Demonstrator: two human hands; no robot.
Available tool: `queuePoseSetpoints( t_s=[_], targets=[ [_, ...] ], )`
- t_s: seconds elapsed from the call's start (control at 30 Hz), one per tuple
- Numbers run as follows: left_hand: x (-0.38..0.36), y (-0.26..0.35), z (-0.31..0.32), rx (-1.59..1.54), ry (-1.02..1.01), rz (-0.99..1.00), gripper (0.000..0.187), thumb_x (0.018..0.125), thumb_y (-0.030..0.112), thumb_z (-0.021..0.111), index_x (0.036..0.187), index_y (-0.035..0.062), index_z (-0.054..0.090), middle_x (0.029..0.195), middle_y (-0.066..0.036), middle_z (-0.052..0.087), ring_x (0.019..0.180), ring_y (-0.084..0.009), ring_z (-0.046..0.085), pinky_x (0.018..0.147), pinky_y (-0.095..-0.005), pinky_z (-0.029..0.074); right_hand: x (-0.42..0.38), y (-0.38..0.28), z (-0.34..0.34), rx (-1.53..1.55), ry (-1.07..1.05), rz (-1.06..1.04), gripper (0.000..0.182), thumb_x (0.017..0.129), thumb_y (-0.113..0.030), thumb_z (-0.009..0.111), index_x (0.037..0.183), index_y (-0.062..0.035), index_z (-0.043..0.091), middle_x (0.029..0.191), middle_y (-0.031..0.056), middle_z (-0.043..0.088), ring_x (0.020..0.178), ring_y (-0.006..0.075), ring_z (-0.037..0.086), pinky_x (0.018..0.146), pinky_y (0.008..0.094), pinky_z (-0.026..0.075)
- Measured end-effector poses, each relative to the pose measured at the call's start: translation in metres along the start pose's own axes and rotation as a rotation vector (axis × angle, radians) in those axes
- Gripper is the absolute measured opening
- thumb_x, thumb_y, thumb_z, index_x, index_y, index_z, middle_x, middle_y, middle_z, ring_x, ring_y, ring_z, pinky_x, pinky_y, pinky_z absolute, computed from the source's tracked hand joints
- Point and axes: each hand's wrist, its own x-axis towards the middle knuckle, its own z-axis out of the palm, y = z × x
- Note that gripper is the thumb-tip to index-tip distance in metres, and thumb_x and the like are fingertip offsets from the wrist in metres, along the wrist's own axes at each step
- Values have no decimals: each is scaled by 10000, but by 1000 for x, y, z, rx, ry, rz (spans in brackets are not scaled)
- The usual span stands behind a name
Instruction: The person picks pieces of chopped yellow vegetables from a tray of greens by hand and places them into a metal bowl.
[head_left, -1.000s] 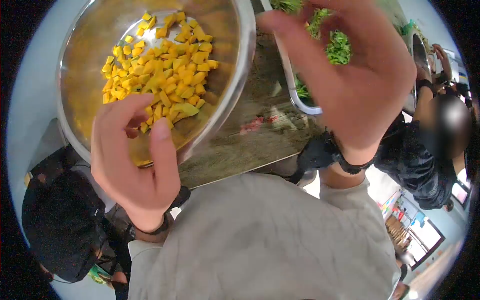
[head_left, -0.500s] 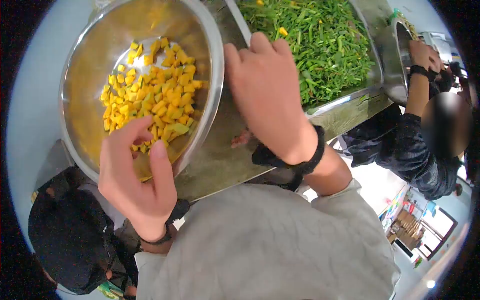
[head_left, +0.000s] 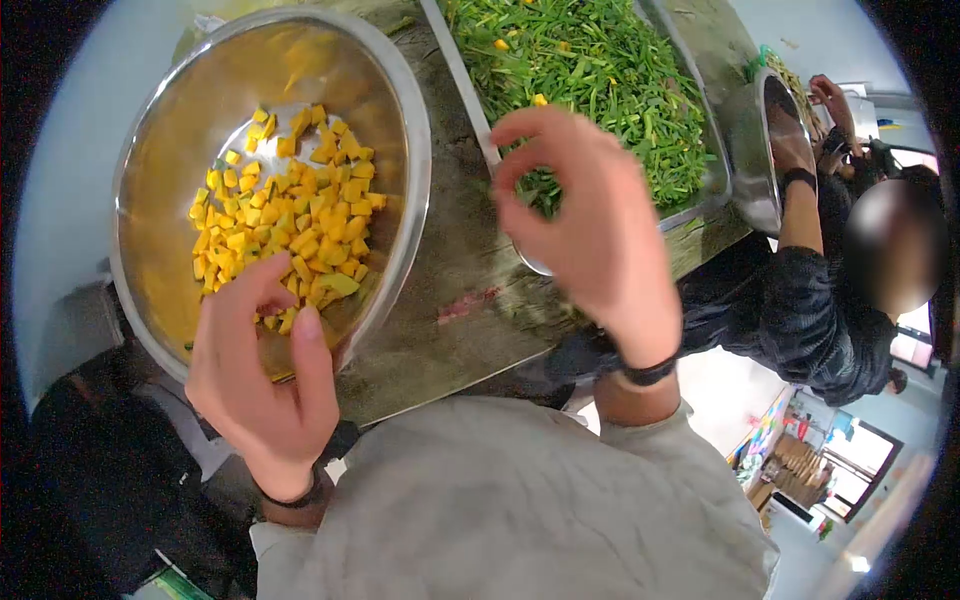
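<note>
Both grips spread: left hand (head_left: 262, 375) over bowl (head_left: 400, 120), right hand (head_left: 590, 220) before greens (head_left: 600, 70).

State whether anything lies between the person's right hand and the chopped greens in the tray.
Nothing visible does. The right hand hovers over the near corner of the metal tray, fingertips curled just above the chopped greens.

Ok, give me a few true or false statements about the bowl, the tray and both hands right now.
1. The steel bowl holds yellow diced pieces. True.
2. The left hand is over the tray of greens. False: it is at the bowl's near rim.
3. The right hand is raised by the tray of chopped greens. True.
4. The bowl is filled to the brim. False: the pieces cover only part of its bottom.
</note>
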Motion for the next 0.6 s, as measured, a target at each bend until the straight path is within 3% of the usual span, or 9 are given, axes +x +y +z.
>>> queuePoseSetpoints(
  t_s=[0.07,0.13,0.17,0.27,0.3,0.4,0.6],
  targets=[
    [-1,-1,0,-2,1,14,294,904,88,697,1184,-1,706,897,-139,688,769,-293,674,728,-367,552,6,6,-22,82,-51,226,360,825,13,738,1168,-74,675,882,28,756,787,126,598,761,282,470],
    [-1,-3,0,-6,5,29,301,903,86,697,1192,0,706,896,-137,686,763,-291,672,721,-366,552,13,22,-34,143,26,272,344,853,14,730,1182,-62,666,848,-7,746,761,80,521,733,245,440],
    [-1,-3,0,-7,2,29,301,904,86,697,1193,0,707,896,-137,686,762,-289,672,720,-364,552,18,29,-38,62,56,277,299,867,-25,756,1157,-52,688,846,23,749,726,117,573,702,273,467],
    [-2,-3,0,-4,-4,38,301,902,84,697,1191,-1,709,894,-136,685,757,-285,671,717,-361,552,31,68,-39,-344,-61,186,199,868,-120,787,1055,-67,744,890,148,774,853,345,752,767,422,581],
    [-1,-4,0,-3,1,47,301,899,82,698,1189,0,710,891,-135,684,756,-284,671,715,-360,552,34,78,-39,-416,-131,116,169,907,-138,790,1039,-43,746,781,116,720,646,213,646,644,352,517],
    [-1,-4,1,-3,-3,48,299,890,78,701,1179,4,714,878,-133,681,752,-285,671,712,-360,552,47,91,-31,-281,-156,65,142,913,-131,784,1023,-45,756,753,118,707,650,219,642,652,357,518],
    [2,-3,-1,4,-25,40,290,878,80,704,1157,7,723,865,-133,678,745,-289,670,705,-362,549,60,105,-11,-328,-243,-46,137,903,-150,805,1026,-92,781,725,107,687,646,256,651,634,380,512]
  ],
)
